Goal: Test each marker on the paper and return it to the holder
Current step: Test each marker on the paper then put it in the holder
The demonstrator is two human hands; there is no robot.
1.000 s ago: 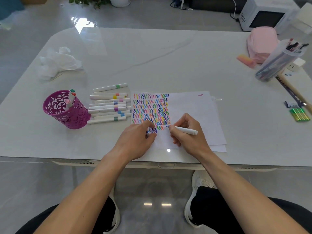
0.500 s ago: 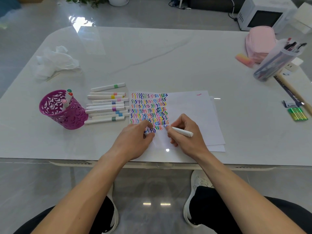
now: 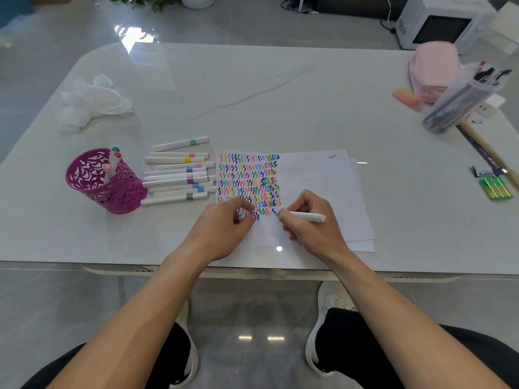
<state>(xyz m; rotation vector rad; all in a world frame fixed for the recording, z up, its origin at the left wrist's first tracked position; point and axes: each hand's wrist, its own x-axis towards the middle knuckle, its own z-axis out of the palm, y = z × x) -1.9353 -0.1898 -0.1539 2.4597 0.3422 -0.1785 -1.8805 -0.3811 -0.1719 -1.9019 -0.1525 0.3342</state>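
At the left of the frame a purple cut-out holder [image 3: 105, 183] stood on the pale surface [image 3: 280, 102], with three markers [image 3: 113, 164] upright in it, their caps green, red and pink. Just right of it a row of white markers [image 3: 179, 175] lay side by side, each with a coloured band, touching or nearly touching one another. At the upper right a clear plastic container [image 3: 463, 98] leaned at a tilt, packed with pens whose colours could not be told apart, beside a pink pouch [image 3: 434, 70]. Small print on a dark strip and on a little packet near the right edge was too small to read.

The paper [image 3: 320, 186] lay at the centre, its left part filled with rows of coloured squiggles [image 3: 250, 178] and one small pink squiggle near its top right corner.

The right hand [image 3: 309, 223] had its grip closed round a white marker [image 3: 304, 217], blue tip touching the paper just right of the lowest squiggles. The left hand [image 3: 224, 228] rested on the sheet's lower left, fingers curled in around a small blue cap [image 3: 240, 217], mostly hidden.
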